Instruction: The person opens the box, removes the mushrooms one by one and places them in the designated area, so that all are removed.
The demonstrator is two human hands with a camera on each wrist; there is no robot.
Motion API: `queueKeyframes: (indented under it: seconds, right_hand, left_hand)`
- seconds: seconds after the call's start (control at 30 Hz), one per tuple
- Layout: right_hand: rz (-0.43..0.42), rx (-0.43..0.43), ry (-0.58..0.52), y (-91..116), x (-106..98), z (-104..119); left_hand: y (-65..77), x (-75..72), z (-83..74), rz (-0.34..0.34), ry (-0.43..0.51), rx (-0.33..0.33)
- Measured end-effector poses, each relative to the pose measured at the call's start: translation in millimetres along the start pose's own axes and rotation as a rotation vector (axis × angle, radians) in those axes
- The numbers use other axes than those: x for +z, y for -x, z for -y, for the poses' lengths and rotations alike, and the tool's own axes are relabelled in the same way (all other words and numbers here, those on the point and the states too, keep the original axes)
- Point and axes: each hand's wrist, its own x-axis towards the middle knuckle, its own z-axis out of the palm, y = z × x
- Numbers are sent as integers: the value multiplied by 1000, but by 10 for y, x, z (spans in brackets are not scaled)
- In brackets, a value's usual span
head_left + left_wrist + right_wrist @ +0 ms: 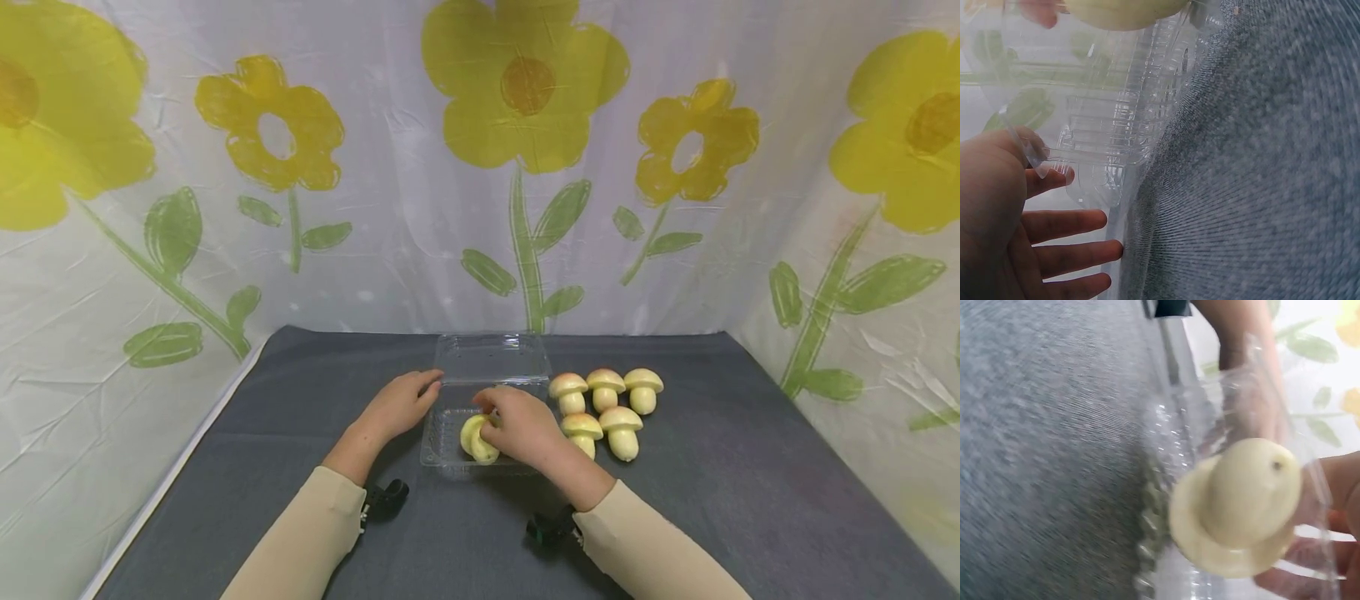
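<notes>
A clear plastic hinged box (442, 454) stands on the table with its lid (491, 358) raised at the back. Inside its base a pale yellow toy mushroom (472, 439) lies with its stem toward the front. My right hand (525, 427) reaches over the front wall and holds this mushroom; the right wrist view shows the mushroom (1250, 494) through the plastic, fingers behind it. At the box's left side is my left hand (401, 402). Its fingers (1072, 256) are spread and fairly straight, with the thumb and index finger at the box's corner.
Several toy mushrooms (621, 432) with reddish-topped caps stand in two rows right of the box, close to my right forearm. A dark grey cloth (720, 500) covers the table. Behind it hangs a white curtain (375, 275) with yellow flowers.
</notes>
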Motion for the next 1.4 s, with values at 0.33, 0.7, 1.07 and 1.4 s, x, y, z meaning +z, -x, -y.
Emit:
queueKeyframes:
  seconds: [0.33,0.7,1.07,1.4]
  right_hand:
    - [246,-34,-165,-5,-104,-126]
    - [183,-24,-118,-13,-140,-144]
    - [121,72,-143,83,-499,-197]
    - [125,116,-172,178,-825,-329]
  left_hand:
    - [5,-3,2,-8,-2,1]
    - [-1,11,2,-9,-8,6]
    - [0,26,10,-20,-12,18]
    - [13,28,18,-23,-1,31]
